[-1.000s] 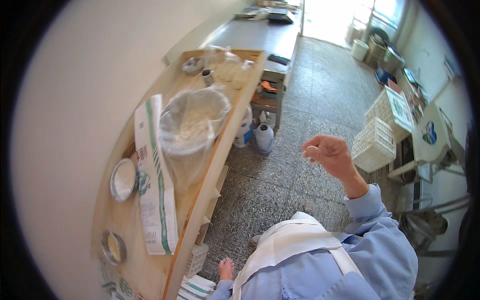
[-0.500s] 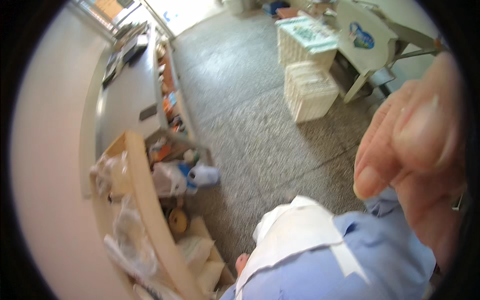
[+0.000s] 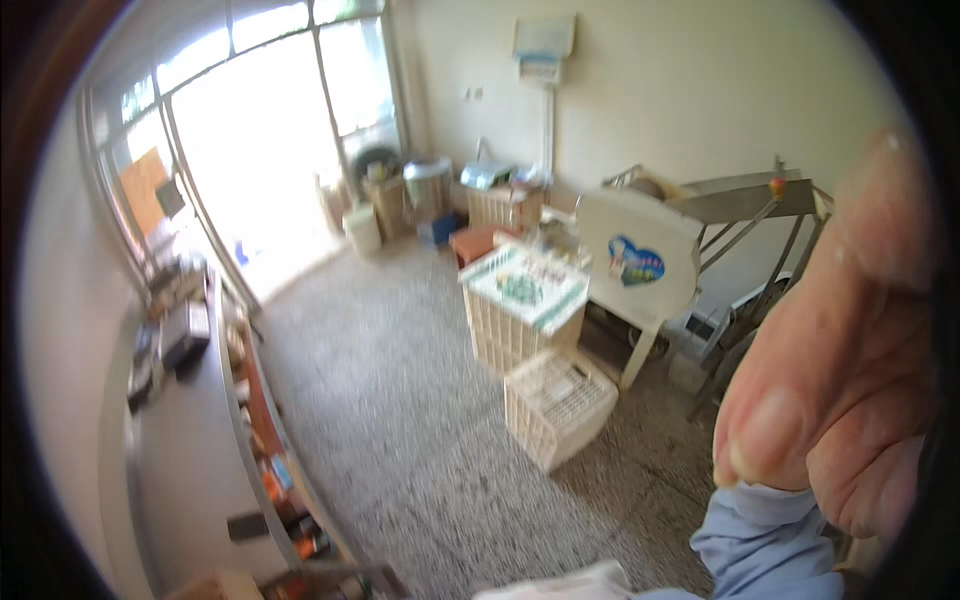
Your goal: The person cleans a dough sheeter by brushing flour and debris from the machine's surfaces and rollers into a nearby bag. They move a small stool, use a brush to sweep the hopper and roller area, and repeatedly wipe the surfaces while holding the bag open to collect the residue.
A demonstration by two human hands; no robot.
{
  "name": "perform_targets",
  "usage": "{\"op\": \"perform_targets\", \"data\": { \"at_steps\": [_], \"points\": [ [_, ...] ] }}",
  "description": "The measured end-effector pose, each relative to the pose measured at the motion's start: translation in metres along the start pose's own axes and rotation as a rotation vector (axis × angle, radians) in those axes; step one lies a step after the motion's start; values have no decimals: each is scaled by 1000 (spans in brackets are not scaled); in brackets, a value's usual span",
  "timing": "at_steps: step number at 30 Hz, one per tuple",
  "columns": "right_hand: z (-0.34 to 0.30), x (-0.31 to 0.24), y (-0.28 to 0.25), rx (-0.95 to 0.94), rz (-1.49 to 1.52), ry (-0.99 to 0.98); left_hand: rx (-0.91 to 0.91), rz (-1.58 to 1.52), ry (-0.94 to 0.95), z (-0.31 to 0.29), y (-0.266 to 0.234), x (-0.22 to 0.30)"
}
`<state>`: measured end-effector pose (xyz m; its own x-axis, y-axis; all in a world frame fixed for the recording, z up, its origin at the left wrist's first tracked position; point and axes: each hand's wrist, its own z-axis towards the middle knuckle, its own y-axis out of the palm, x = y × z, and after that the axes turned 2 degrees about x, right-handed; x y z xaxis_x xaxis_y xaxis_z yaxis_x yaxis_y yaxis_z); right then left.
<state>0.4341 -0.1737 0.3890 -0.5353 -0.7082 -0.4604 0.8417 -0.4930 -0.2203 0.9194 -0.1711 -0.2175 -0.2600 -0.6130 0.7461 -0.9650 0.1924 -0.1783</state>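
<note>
One hand in view, the right hand [image 3: 835,390], right up by the camera with fingers curled shut, holding nothing I can see. Left hand's out of view. Nearest things are the crates [image 3: 555,405] on the floor, untouched, so no handling's started, I'd say.

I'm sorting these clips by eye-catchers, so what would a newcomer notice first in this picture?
First, the right hand, huge and blurred at the right edge, right up at the camera, fingers bunched together above a light blue sleeve. Next, the bright window wall at upper left, glaring over the speckled floor. Then the pale lattice crates mid-room, beside a white machine near the far wall.
</note>
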Motion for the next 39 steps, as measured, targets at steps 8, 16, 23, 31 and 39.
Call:
{"op": "perform_targets", "data": {
  "at_steps": [8, 16, 23, 31, 39],
  "points": [
    [39, 38, 79, 111, -280, 97, -52, 495, 294, 54, -123, 71],
    [61, 239, 75, 373, -261, 267, -128, -129, -80, 229, -88, 206],
    [12, 467, 70, 692, -50, 1025, -224, 624, 65, 326, -66, 251],
    [-58, 622, 155, 670, -116, 1456, -491, 350, -18, 499, -91, 326],
    [-71, 667, 219, 837, -241, 1666, -336, 204, -28, 717, -53, 560]
  ]
}}
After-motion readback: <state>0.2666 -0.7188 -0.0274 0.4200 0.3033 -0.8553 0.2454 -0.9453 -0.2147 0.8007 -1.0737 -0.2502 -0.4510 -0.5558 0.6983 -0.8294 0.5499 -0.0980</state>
